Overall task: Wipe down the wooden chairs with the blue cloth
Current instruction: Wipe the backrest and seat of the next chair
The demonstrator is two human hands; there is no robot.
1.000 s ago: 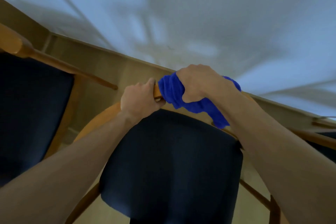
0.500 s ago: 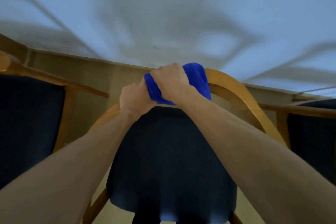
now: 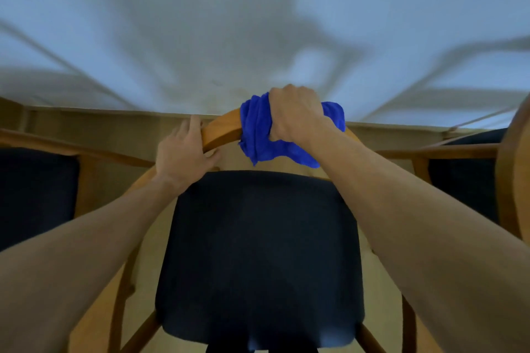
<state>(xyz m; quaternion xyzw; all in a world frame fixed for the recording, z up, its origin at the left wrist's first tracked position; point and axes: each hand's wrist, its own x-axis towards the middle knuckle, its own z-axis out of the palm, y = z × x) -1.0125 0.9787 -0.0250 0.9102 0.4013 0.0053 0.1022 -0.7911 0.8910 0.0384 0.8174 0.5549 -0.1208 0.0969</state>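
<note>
Since the earlier frames the right hand [image 3: 295, 114] is sliding the blue cloth [image 3: 259, 135] along the curved backrest rail [image 3: 222, 130] of the wooden chair [image 3: 222, 130], now sitting further right on the rail, while the left hand [image 3: 183, 153], which was gripping the rail right against the cloth, is loosening and now lies apart from it. Right hand is clenching the bunched cloth, fingers curled over the top of the rail with the cloth wrapped around the wood under the palm; loose cloth is hanging below the rail, just above the dark seat cushion [image 3: 261, 252]. Left hand is resting on the rail left of the cloth, fingers mostly straight and spread, fingertips reaching over the rail's far edge, thumb lying on the near side; bare wood is showing between the two hands. Beyond the rail a white tabletop [image 3: 200, 23] is filling the upper view, its wooden edge running just behind the rail. Two more dark-cushioned chairs are standing left [image 3: 34, 189] and right [image 3: 464, 169] of the rail, partly cut off.
</note>
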